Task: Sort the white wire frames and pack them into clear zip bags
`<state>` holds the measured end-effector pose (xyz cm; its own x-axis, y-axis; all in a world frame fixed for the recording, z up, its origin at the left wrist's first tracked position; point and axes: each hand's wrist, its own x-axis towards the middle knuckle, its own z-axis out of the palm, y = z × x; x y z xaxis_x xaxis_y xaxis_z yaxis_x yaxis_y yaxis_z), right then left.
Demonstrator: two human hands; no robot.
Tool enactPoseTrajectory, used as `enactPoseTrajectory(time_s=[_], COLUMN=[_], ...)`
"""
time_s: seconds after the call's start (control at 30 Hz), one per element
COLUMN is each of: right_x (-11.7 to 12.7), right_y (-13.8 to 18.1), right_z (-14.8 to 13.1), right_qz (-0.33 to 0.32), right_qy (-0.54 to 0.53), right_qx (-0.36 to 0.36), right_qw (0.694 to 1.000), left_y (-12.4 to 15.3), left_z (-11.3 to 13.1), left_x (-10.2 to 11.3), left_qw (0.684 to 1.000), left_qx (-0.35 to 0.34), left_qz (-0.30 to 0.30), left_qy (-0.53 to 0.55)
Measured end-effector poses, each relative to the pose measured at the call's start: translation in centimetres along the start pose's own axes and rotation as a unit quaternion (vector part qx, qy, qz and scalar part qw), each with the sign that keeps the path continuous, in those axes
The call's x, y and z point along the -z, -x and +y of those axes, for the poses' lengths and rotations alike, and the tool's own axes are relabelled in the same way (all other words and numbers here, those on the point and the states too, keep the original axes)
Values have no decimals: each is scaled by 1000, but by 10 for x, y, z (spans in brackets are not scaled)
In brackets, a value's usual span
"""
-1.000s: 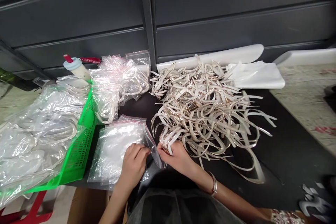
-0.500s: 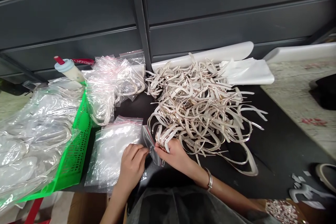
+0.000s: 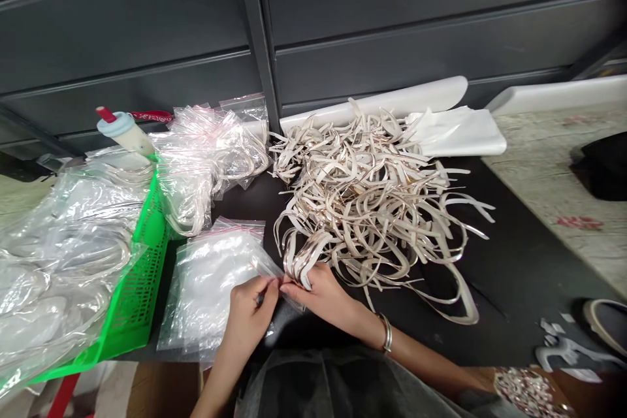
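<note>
My left hand (image 3: 252, 307) pinches the edge of a clear zip bag (image 3: 267, 266), just above a stack of flat zip bags (image 3: 215, 281). My right hand (image 3: 323, 294) is closed around a bundle of looped pale strips (image 3: 308, 255) with shiny rose-gold edges, and its thumb and fingertips meet the bag's edge beside my left fingertips. Behind the bundle lies a large tangled heap of loose strips (image 3: 377, 189). How far the bag's mouth is apart is hidden by my fingers.
Left stands a green basket (image 3: 149, 261) heaped with filled bags (image 3: 63, 261). More filled bags (image 3: 189, 192) lie behind the stack, near a drink cup (image 3: 125, 130). White wrapping sheet (image 3: 455, 134) lies at the back. Scraps and a tape roll (image 3: 607, 330) sit right.
My left hand has turned, and its fingertips have come closer to my right thumb at the bag's edge. The bag has tilted over toward the stack. The strip bundle stays in my right hand.
</note>
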<state>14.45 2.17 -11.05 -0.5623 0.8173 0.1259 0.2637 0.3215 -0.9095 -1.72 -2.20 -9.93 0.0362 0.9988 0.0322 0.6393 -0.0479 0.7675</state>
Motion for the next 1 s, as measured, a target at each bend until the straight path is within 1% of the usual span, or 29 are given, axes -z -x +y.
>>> enactPoseTrajectory(time_s=[0.1, 0.2, 0.33, 0.43, 0.53, 0.67, 0.77, 0.87, 1.0], right_x=[2, 2, 0, 0, 1, 1, 1, 1, 3], right_y=[0, 0, 0, 0, -1, -1, -1, -1, -1], right_z=[-2, -2, -1, 0, 1, 2, 3, 3, 1], right_qz=[18, 7, 2, 5, 1, -3, -6, -5, -3], right_qy=[4, -6, -7, -5, -8, 7, 19, 6, -4], right_qx=[-15, -25, -39, -40, -40, -28, -24, -23, -43], right_qw=[1000, 1000, 999, 999, 999, 1000, 999, 1000, 999], left_y=[1, 1, -1, -3, -5, -8, -9, -10, -11], left_z=[-4, -8, -8, -5, -3, -3, -5, -6, -9], left_x=[1, 1, 0, 0, -1, -3, -3, -1, 2], left_qw=[1000, 1000, 999, 999, 999, 997, 993, 991, 985], left_qx=[12, 22, 26, 21, 21, 51, 72, 82, 88], left_qz=[-7, -20, -8, -4, -4, -12, -31, -52, -88], left_qy=[5, -3, -43, -50, -24, 49, 85, 93, 122])
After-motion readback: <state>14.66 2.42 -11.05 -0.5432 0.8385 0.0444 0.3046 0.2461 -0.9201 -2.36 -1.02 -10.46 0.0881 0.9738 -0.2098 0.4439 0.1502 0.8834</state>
